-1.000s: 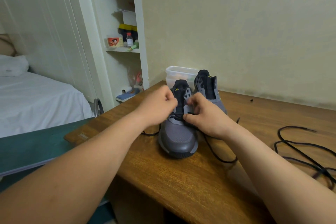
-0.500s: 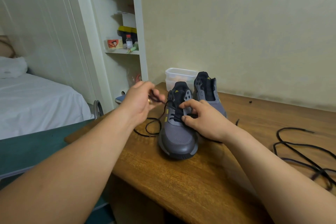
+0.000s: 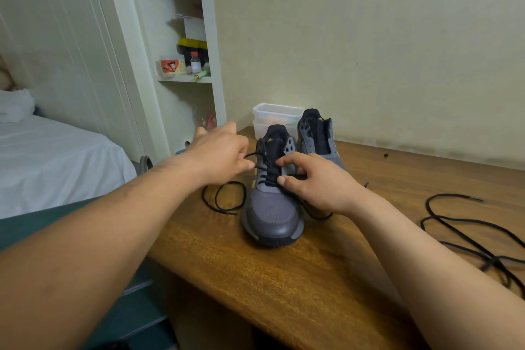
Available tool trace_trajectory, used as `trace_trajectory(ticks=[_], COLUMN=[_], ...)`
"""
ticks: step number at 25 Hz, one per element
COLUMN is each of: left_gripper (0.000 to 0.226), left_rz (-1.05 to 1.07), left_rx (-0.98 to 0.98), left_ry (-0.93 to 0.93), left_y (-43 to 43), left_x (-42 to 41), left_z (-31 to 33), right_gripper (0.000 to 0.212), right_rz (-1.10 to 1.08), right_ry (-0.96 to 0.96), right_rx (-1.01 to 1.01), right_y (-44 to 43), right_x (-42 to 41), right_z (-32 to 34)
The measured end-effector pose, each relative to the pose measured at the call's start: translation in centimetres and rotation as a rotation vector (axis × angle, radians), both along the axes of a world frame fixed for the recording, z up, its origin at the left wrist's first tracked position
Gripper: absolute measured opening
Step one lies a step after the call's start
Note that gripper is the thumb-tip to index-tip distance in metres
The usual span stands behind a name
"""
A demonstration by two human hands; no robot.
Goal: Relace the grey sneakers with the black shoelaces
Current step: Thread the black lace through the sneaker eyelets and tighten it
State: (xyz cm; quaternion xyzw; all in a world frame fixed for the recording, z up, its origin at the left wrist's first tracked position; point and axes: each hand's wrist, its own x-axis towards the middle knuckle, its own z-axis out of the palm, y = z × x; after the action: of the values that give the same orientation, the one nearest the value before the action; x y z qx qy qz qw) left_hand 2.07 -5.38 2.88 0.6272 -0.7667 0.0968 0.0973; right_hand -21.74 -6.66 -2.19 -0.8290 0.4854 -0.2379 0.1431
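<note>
Spare black shoelace [image 3: 468,230]: lies in loose coils on the wooden table [image 3: 284,278], well apart from the shoes; a passing forearm could drag it off
Near grey sneaker [image 3: 272,207]: toe towards the person; lower eyelets crossed, upper ones open
Working black shoelace [image 3: 224,196]: slack loop on the table left of that shoe
Right hand [image 3: 318,182]: thumb and forefinger curl on the shoe's right eyelet flap; thumb presses the crossings
Left hand [image 3: 218,156]: fingers pinch the lace, drawing it leftward
Risk: a hard pull could strip the other end back through or leave uneven ends; releasing the flap lets the shoe slide
Far grey sneaker [image 3: 318,133]: unlaced, just behind
Count: two sneakers; two laces; two hands
</note>
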Motion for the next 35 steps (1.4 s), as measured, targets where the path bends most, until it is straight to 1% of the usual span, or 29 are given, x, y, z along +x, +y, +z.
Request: trace_trajectory(ticks=[2,3,4,6,7,8,10,12,14,15,16,17,18,21,22,24,25,26,27,28,29,30,31,33,35], left_gripper=[0.026,0.022,0.019,0.019,0.017,0.012,0.014,0.014,0.04,0.051,0.056,0.055,0.05,0.04,0.038,0.035,0.033,0.032,0.029,0.026,0.022,0.018,0.015,0.017,0.022], left_rz=[0.084,0.133,0.167,0.15,0.111,0.059,-0.007,-0.009,0.012,0.022,0.035,0.039,0.036,-0.063,-0.084,-0.132,-0.149,-0.142,-0.117,-0.09,-0.078,-0.096,-0.131,-0.177,-0.179], left_rx=[-0.137,-0.202,-0.23,-0.166,-0.093,-0.02,0.082,0.126,0.181,0.217,0.231,0.232,0.216,0.126,0.13,0.221,0.269,0.276,0.236,0.159,0.09,0.055,0.054,0.038,0.001], left_ry=[-0.043,-0.015,0.066,0.373,0.509,0.605,0.626,0.616,0.585,0.582,0.628,0.731,0.855,1.202,1.31,1.508,1.558,1.53,1.389,1.135,0.84,0.585,0.412,0.201,0.055], left_y=[-0.1,0.0,0.0,0.2,0.3,0.2,0.4,0.5,0.4,0.5,0.4,0.3,0.1,-0.4,-0.5,-0.4,-0.2,-0.2,-0.2,-0.3,-0.2,-0.1,0.1,0.2,-0.1], left_x=[1.9,2.3,2.4,1.4,0.7,0.0,-1.2,-2.0,-2.5,-2.8,-2.9,-3.1,-3.2,-3.9,-4.2,-4.8,-5.2,-5.3,-5.3,-5.1,-4.9,-4.8,-4.9,-4.8,-4.3], left_z=[-0.5,-0.9,-1.5,-2.6,-2.9,-3.2,-3.0,-2.4,-1.9,-1.9,-2.0,-2.3,-2.5,-2.9,-2.9,-2.9,-2.8,-2.9,-3.0,-3.1,-3.2,-3.2,-2.9,-1.9,-1.1], right_gripper=[0.04,0.04,0.04,0.04,0.039,0.039,0.038,0.036,0.037,0.04,0.042,0.043,0.043,0.043,0.042,0.041,0.04,0.041,0.042,0.044,0.046,0.048,0.05,0.054,0.055], right_rz=[0.008,0.01,0.012,0.023,0.029,0.035,0.049,0.062,0.068,0.065,0.067,0.073,0.079,0.074,0.07,0.069,0.071,0.074,0.077,0.079,0.079,0.079,0.079,0.093,0.101], right_ry=[-0.007,-0.016,-0.023,-0.031,-0.035,-0.04,-0.046,-0.048,-0.066,-0.073,-0.077,-0.078,-0.075,-0.064,-0.063,-0.069,-0.077,-0.086,-0.092,-0.093,-0.089,-0.08,-0.071,-0.081,-0.119], right_rx=[0.002,0.007,0.014,0.027,0.033,0.037,0.039,0.05,0.061,0.064,0.061,0.054,0.047,0.044,0.044,0.038,0.034,0.033,0.036,0.041,0.046,0.052,0.058,0.067,0.088], right_y=[-0.3,-0.4,-0.5,-0.5,-0.4,-0.4,-0.3,-0.2,-0.1,-0.1,0.1,0.1,0.1,-0.1,-0.2,-0.2,-0.1,0.0,0.0,0.0,0.0,0.1,0.2,0.5,0.7], right_x=[0.1,0.1,0.0,0.0,0.0,-0.1,-0.1,-0.2,-0.3,-0.4,-0.4,-0.3,-0.3,-0.2,-0.2,-0.2,-0.2,-0.2,-0.2,-0.2,-0.2,-0.3,-0.3,-0.2,-0.4], right_z=[-0.1,-0.1,-0.2,-0.1,-0.1,-0.1,-0.2,-0.1,0.0,0.1,0.2,0.2,0.2,0.0,0.0,-0.1,-0.1,0.0,0.0,0.0,0.1,0.2,0.3,0.6,0.8])
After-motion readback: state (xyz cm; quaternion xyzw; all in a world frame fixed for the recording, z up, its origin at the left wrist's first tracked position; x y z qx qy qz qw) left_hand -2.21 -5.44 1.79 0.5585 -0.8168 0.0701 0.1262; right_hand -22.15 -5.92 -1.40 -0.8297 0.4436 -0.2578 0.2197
